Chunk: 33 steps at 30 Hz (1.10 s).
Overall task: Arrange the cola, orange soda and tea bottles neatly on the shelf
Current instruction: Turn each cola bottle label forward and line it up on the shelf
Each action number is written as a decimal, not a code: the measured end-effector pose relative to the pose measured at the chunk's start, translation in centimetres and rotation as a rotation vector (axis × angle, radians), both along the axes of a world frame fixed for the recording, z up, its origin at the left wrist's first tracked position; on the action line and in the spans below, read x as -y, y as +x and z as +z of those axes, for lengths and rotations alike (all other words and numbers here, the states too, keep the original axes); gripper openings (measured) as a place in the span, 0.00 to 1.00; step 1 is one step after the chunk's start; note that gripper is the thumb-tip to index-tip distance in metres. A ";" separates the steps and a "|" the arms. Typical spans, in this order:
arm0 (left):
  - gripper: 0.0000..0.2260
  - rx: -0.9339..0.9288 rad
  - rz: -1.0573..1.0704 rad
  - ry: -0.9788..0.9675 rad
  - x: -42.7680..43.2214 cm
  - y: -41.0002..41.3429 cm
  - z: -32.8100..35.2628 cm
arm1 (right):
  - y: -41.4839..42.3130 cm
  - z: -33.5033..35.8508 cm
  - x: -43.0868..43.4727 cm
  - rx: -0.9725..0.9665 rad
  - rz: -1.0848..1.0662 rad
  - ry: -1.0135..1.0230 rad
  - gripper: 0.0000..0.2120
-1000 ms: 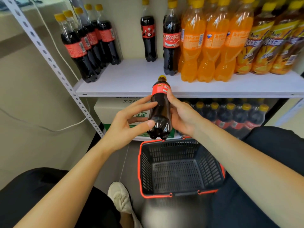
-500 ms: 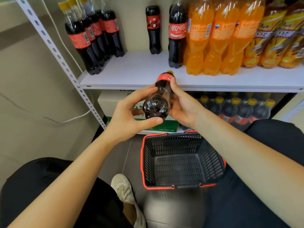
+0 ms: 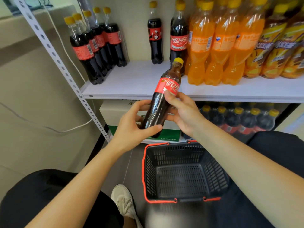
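Observation:
A cola bottle (image 3: 164, 94) with a yellow cap and red label leans with its cap up and to the right, just in front of the white shelf (image 3: 134, 84). My left hand (image 3: 131, 127) grips its base and my right hand (image 3: 182, 112) holds its middle, thumb on the label. On the shelf stand a row of cola bottles (image 3: 97, 45) at the left, a lone cola bottle (image 3: 155, 38) at the back, another cola bottle (image 3: 178, 37), orange soda bottles (image 3: 220, 45) and tea bottles (image 3: 283, 48) at the right.
A black basket with a red rim (image 3: 184, 175) sits on the floor below my hands, with nothing in it. The lower shelf holds a white and green carton (image 3: 115, 116) and more cola bottles (image 3: 238, 119). A perforated metal upright (image 3: 62, 68) slants along the shelf's left side.
The cola bottle has swung from pointing its base at me to leaning nearly upright, cap toward the shelf. Both hands stay on it and have risen slightly.

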<state>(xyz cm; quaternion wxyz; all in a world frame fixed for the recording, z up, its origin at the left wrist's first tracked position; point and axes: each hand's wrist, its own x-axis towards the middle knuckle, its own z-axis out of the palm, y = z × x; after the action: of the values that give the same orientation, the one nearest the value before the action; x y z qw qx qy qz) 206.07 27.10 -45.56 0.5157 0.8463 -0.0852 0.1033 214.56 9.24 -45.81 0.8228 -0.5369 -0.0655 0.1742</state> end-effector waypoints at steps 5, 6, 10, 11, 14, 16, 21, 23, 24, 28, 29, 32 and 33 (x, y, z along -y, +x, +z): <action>0.28 -0.013 0.162 0.127 0.2 1.9 -0.6 | -0.2 0.2 -1.0 0.209 -0.091 -0.150 0.22; 0.26 -0.025 0.167 0.133 0.2 2.3 -0.7 | -0.3 0.2 -1.3 0.244 -0.103 -0.172 0.22; 0.23 -0.040 0.167 0.050 -0.3 3.7 -0.6 | 0.5 1.2 -1.6 0.340 -0.034 -0.161 0.20; 0.23 -0.034 0.174 0.025 -0.6 4.1 -0.4 | 1.1 1.7 -1.5 0.357 0.000 -0.139 0.20; 0.23 -0.006 0.215 -0.016 -1.6 5.6 0.6 | 3.3 2.8 -1.2 0.440 -0.125 -0.277 0.19; 0.21 0.007 0.245 -0.060 -2.5 6.8 1.4 | 5.3 2.8 -1.2 0.500 -0.260 -0.458 0.18; 0.20 0.061 0.381 -0.059 -5.9 11.1 2.7 | 10.9 2.3 -3.6 0.544 -0.235 -0.679 0.24; 0.21 0.083 0.437 -0.045 -7.5 13.2 2.9 | 13.7 2.1 -5.2 0.563 -0.226 -0.746 0.29; 0.22 0.091 0.463 -0.040 -8.3 14.3 2.9 | 15.2 1.9 -6.0 0.579 -0.226 -0.780 0.31; 0.23 0.114 0.550 -0.044 -11.1 18.2 2.2 | 21.1 0.9 -8.7 0.609 -0.261 -0.896 0.43; 0.23 0.118 0.568 -0.043 -11.7 19.1 2.0 | 22.5 0.6 -9.2 0.603 -0.277 -0.909 0.46; 0.24 0.139 0.611 -0.025 -13.2 22.1 1.4 | 26.4 0.0 -10.3 0.586 -0.345 -0.911 0.51; 0.25 0.148 0.623 -0.019 -13.6 23.0 1.2 | 27.5 0.0 -10.7 0.576 -0.371 -0.906 0.52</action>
<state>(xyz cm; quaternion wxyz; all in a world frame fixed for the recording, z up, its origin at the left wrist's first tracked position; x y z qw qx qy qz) 229.06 40.67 -44.36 0.4596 0.8170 0.1415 0.3183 242.04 19.92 -45.84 0.4759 -0.8647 -0.1108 -0.1161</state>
